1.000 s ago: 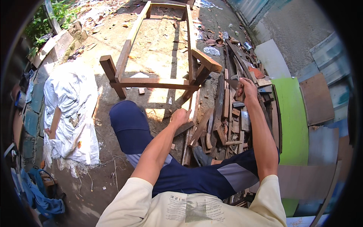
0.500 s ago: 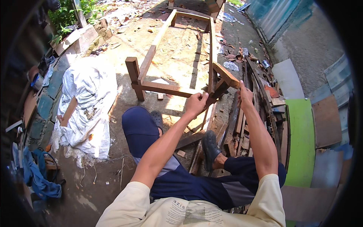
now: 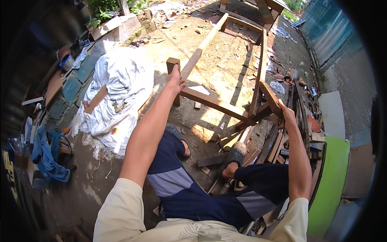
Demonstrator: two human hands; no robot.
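A long wooden frame (image 3: 215,104) stretches away from me over the ground, with a short crossbar at its near end. At the near left corner my left hand (image 3: 176,82) is wrapped round an upright wooden post (image 3: 173,63), just below its top. My right hand (image 3: 287,115) grips the end of a slanting wooden post (image 3: 270,98) at the near right corner; some of its fingers are hidden behind the wood. My knees are spread and my feet, in dark clogs (image 3: 236,152), rest below the crossbar.
To the left lies a crumpled white sheet (image 3: 125,76) with a wood scrap on it. A heap of timber scraps (image 3: 278,147) runs along the right, beside a green panel (image 3: 330,185). Blue cloth (image 3: 50,153) hangs at the far left. Leaves litter the ground.
My left hand has left the crossbar near the right corner and moved left onto the left post. The right hand stays on the slanting post. The view has shifted, so the surroundings sit farther right.
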